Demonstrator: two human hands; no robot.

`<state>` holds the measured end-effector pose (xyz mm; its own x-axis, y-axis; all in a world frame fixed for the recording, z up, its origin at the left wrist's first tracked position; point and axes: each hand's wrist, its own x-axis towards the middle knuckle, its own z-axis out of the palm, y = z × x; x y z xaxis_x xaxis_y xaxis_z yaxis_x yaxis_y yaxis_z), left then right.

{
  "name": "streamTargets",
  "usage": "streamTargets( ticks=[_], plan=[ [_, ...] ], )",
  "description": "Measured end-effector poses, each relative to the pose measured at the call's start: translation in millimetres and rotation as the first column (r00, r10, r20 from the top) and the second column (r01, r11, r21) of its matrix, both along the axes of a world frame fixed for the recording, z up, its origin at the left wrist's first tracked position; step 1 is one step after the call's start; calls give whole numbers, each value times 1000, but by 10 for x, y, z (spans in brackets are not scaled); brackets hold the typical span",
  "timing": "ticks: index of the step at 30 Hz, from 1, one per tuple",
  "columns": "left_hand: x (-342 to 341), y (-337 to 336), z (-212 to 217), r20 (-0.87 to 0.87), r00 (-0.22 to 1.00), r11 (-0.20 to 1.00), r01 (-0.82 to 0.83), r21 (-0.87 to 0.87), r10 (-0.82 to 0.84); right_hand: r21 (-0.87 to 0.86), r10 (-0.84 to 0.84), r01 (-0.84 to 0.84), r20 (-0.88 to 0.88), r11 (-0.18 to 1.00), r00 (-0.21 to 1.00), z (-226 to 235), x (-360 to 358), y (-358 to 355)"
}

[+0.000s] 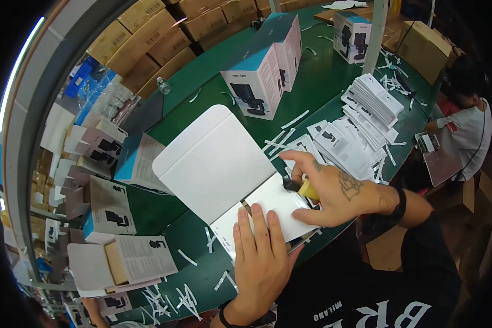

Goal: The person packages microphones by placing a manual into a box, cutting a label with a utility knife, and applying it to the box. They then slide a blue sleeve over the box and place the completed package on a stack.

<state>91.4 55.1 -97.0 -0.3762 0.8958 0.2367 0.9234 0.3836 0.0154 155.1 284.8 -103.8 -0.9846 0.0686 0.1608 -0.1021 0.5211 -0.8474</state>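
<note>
An opened white carton [210,158] lies in front of me, its large lid folded back to the far left. My left hand [259,246] rests flat on the carton's near white panel [279,199], fingers stretched out and holding nothing. At the panel's right side, my right hand [339,194] curls partly around a small yellow-and-black tool [307,189]. Its index finger reaches out past the tool and its thumb lies over the panel. The tool's exact kind is hidden by the fingers. A narrow dark gap shows between lid and panel, near my left fingertips.
Stacked printed leaflets [366,109] lie to the right on the green table [191,123]. Printed cartons [251,90] stand at the back, and open cartons [109,210] on the left. Torn white strips [186,300] are scattered about. A person [470,120] sits at the right.
</note>
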Motion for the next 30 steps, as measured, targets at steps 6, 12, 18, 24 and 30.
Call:
streamTargets(
  ticks=[6,12,18,24,30],
  plan=[
    [-98,-8,-177,-58,998,999,24,23,-23,308,75,-85,46,947,996,86,-109,277],
    [-123,-44,-213,-67,998,999,22,48,-19,353,185,-276,270,894,945,155,-282,396],
    [-155,-71,-251,-72,997,998,21,56,-17,418,18,-244,476,875,879,190,-333,425],
    [-175,-91,-273,-65,998,999,7,48,-4,510,225,-200,13,837,974,125,-376,406],
    [-177,-62,-266,-32,999,999,11,44,-10,529,249,-145,-131,836,960,-26,-388,437]
  ],
)
